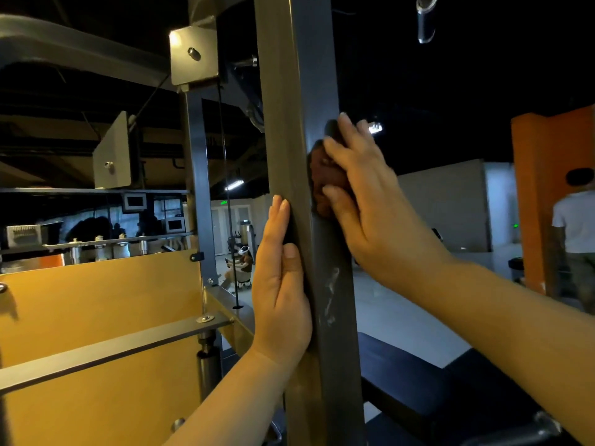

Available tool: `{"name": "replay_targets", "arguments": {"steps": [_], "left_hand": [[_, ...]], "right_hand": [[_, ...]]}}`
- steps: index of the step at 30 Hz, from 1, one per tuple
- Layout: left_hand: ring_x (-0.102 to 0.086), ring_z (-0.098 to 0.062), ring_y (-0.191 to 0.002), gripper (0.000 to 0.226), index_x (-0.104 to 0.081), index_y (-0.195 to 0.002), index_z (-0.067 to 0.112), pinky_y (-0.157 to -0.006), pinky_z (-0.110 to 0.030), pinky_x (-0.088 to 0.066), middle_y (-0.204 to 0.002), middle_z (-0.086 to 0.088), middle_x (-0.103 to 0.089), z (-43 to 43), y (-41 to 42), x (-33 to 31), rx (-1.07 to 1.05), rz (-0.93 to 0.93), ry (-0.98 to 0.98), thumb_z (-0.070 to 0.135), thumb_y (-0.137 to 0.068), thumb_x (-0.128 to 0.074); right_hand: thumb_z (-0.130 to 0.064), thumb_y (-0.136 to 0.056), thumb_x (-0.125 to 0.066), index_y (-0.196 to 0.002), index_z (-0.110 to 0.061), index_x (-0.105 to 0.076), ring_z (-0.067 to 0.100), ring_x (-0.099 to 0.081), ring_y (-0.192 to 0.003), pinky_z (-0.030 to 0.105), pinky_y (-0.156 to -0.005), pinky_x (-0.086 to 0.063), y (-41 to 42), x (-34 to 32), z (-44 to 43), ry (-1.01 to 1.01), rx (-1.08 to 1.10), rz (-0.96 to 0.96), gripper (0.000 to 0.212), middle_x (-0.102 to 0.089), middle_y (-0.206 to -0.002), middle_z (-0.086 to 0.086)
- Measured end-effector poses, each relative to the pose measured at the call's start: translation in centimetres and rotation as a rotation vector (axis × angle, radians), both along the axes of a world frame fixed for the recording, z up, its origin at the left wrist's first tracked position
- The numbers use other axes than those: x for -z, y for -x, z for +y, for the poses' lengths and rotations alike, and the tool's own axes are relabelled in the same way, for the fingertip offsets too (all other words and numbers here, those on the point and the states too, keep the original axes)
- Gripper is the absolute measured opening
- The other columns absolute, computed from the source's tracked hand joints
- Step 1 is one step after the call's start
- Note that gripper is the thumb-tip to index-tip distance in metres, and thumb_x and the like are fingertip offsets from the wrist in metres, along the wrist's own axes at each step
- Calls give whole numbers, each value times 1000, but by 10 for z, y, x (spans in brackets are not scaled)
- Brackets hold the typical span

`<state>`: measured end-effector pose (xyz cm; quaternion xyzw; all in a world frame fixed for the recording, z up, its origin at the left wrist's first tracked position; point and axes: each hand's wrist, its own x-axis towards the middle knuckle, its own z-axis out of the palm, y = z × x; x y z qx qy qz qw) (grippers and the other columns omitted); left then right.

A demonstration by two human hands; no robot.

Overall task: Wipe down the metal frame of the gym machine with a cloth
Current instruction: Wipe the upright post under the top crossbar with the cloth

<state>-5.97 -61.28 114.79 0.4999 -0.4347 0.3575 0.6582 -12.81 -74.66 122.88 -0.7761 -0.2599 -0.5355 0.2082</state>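
Observation:
A thick grey upright post of the gym machine's metal frame runs top to bottom through the middle of the head view. My right hand presses a small brown cloth flat against the post's right face at mid height, fingers spread over it and partly hiding it. My left hand rests lower on the post's left edge, fingers straight and pointing up, thumb on the front face. Pale smears mark the post below the cloth.
An orange guard panel with a grey crossbar fills the lower left, a thinner upright and cable behind it. A dark padded bench sits at lower right. A person in a white shirt stands far right beside an orange pillar.

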Motion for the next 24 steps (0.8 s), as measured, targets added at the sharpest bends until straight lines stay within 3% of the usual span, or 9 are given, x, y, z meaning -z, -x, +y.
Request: {"name": "replay_targets", "arguments": {"steps": [3, 7, 10, 14, 16, 17, 19, 21, 24], "left_hand": [[-29, -21, -156, 45, -40, -154, 30, -123, -60, -29, -167, 0, -35, 1, 1, 0, 17, -15, 10, 27, -109, -38], [-33, -20, -154, 45, -48, -149, 24, -124, -56, -30, -163, -4, -42, -1, 2, 3, 34, 14, 88, 10, -107, -38], [-37, -19, -152, 46, -51, -147, 25, -123, -54, -34, -160, -2, -46, -2, 5, 4, 3, 44, 118, 11, -106, -39], [-37, -12, -151, 45, -50, -149, 25, -123, -48, -37, -160, 7, -46, -3, 6, 5, -26, 54, 120, 12, -107, -38], [-40, -11, -150, 45, -52, -147, 28, -121, -47, -39, -158, 7, -48, -4, 7, 5, -23, 74, 132, 14, -107, -39], [-42, -12, -149, 44, -52, -145, 29, -121, -47, -40, -157, 6, -49, -4, 9, 6, -20, 78, 144, 14, -106, -39], [-46, -15, -146, 43, -53, -144, 25, -119, -47, -42, -154, 1, -53, -4, 9, 6, -32, 73, 171, 12, -105, -40], [-52, -23, -140, 45, -54, -145, 17, -116, -52, -44, -146, -6, -58, -4, 7, 6, -36, 70, 179, 6, -102, -43], [-57, -29, -132, 47, -55, -143, 16, -112, -54, -47, -136, -5, -63, -4, 7, 6, -32, 63, 177, 1, -99, -44]], "right_hand": [[-28, -109, -40, -160, -20, -24, 8, 10, -157, 16, -123, 2, -2, 19, 11, -17, 1, -31, 54, -4, -171, -7], [-32, -108, -40, -158, -15, -25, 20, 1, -159, 41, -129, -12, -2, 50, -5, 224, 47, -77, 55, -13, -171, 5], [-34, -107, -39, -158, -17, -25, 20, -1, -159, 46, -127, -13, 0, 18, -18, 306, 112, -70, 56, -9, -170, 2], [-30, -108, -42, -160, -19, -25, 13, 5, -157, 17, -120, 2, 1, -36, 2, 48, 87, -41, 56, -7, -171, -2], [-30, -109, -42, -161, -19, -23, 11, 6, -157, 9, -116, 6, 0, -34, 12, 7, 77, -64, 56, -8, -171, -3], [-30, -109, -43, -161, -20, -22, 11, 6, -157, 12, -118, 5, 1, -25, 15, -1, 64, -60, 57, -9, -171, -4], [-31, -107, -45, -161, -21, -22, 11, 8, -157, 31, -126, -2, 3, 1, 19, 37, 42, -45, 59, -8, -171, -6], [-32, -106, -46, -159, -18, -28, 16, 6, -158, 48, -128, -7, 6, 21, 19, 212, 89, -83, 58, -10, -171, -1], [-33, -99, -49, -149, -13, -47, 20, -1, -159, 44, -127, -4, 11, 6, 16, 456, 150, -117, 53, -19, -169, 4]]}}
